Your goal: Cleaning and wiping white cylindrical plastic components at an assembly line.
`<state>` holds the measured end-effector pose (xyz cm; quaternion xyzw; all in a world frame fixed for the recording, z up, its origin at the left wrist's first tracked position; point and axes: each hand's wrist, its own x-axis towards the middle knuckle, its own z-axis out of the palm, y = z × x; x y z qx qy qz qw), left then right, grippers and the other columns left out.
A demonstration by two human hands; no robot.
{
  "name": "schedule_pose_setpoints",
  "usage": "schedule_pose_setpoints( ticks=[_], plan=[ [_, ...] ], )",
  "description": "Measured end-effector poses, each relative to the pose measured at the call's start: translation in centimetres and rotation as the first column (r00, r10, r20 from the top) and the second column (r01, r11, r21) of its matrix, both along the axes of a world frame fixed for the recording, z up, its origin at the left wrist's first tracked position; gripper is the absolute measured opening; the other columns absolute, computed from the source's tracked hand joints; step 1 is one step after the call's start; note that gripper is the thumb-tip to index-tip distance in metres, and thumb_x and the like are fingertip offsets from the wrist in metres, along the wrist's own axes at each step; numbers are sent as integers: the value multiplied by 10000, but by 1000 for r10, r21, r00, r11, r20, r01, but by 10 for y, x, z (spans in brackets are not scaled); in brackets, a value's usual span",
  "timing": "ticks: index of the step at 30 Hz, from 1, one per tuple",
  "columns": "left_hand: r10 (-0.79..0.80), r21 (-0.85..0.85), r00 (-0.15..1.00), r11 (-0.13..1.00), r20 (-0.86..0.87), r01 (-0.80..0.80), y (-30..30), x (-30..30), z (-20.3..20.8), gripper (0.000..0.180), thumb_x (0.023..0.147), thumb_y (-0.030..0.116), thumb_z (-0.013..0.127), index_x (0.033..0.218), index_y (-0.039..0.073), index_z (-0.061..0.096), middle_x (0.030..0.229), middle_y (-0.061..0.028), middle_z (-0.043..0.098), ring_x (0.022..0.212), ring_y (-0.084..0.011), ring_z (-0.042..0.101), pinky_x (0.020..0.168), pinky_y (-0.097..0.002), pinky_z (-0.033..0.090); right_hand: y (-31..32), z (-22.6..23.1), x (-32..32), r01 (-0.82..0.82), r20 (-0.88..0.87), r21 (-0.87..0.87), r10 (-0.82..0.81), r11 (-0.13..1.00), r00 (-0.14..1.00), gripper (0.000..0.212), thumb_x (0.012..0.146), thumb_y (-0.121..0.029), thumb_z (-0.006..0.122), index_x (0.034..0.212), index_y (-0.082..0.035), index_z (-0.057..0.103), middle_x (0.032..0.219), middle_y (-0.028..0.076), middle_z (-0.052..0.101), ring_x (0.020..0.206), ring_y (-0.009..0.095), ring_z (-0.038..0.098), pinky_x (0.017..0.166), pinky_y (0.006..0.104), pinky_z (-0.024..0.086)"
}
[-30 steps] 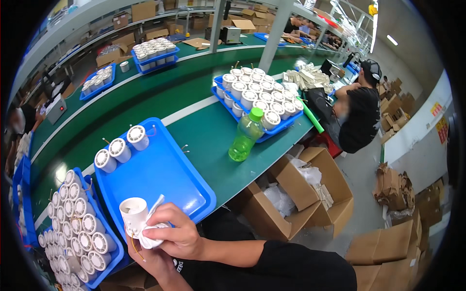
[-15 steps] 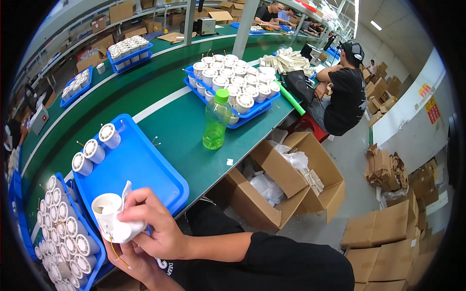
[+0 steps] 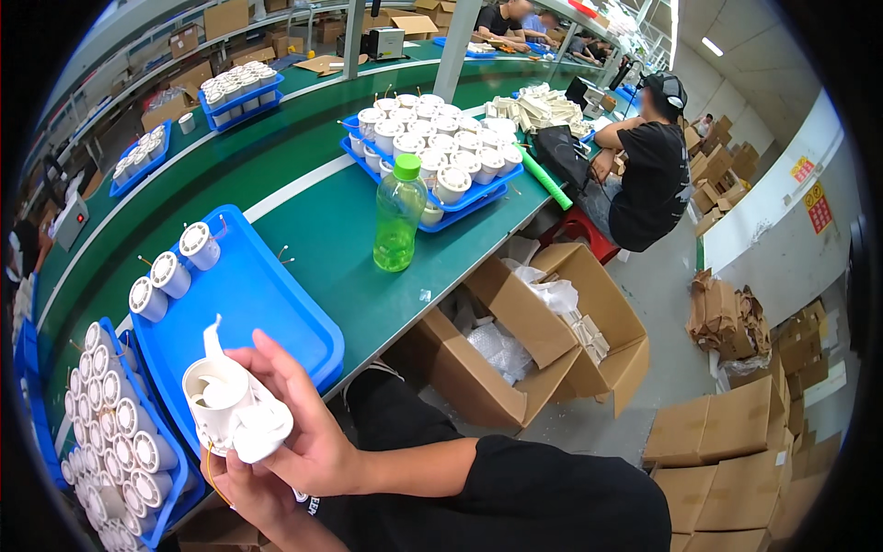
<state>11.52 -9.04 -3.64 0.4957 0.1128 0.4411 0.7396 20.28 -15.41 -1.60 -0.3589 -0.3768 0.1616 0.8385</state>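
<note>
Above the near edge of the blue tray, both hands are on a white cylindrical plastic housing (image 3: pixel 213 419), its open top tilted toward me. A curled white strip (image 3: pixel 214 340) rises from its rim, and a white, crumpled-looking piece (image 3: pixel 262 428) lies against its right side. My right hand (image 3: pixel 317 437) is closed round the housing from the right, index finger raised. From below, my left hand (image 3: pixel 253 497) supports it, thumb at its base; its other fingers are mostly hidden. A thin yellow wire (image 3: pixel 211 465) hangs by the base. Three similar housings (image 3: pixel 170 274) stand along the tray's far-left side.
The blue tray (image 3: pixel 303 317) rests on a green bench beside a green-capped bottle (image 3: pixel 399 216). Stacked trays of housings (image 3: pixel 437 138) stand beyond; another full tray (image 3: pixel 115 423) is at left. Open cartons (image 3: pixel 515 368) sit below the bench edge. A seated person (image 3: pixel 653 166) works at right.
The right index finger has lifted off the housing and now points up. The housing has turned slightly, showing more of its open top. The whole view has shifted a little.
</note>
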Motion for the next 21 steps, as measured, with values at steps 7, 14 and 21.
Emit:
schedule_pose_setpoints(
  ticks=[7,14,21],
  plan=[
    [-3,-362,998,932,56,23,-2,-15,-13,757,867,407,649,1423,0,337,1361,-158,499,1202,-300,542,1003,-426,453,3,8,13,-206,29,-7,206,979,978,1123,742,-70,789,1523,-24,-18,1458,201,311,1322,287,409,1099,403,317],
    [2,-360,1000,933,19,5,5,-26,-16,785,886,457,593,1453,6,291,1429,-177,427,1284,-329,466,1075,-465,378,0,-3,13,-190,166,-174,218,966,962,1223,680,-80,837,1523,-25,-48,1422,177,367,1303,281,429,1108,406,303],
    [-320,-310,938,886,133,346,6,-19,-16,677,918,351,604,1424,-17,344,1386,-147,498,1257,-290,508,1092,-428,373,2,-10,37,-249,92,-85,256,965,962,1253,598,-92,902,1524,-54,59,1322,172,487,1186,246,535,1010,373,443]
  ],
)
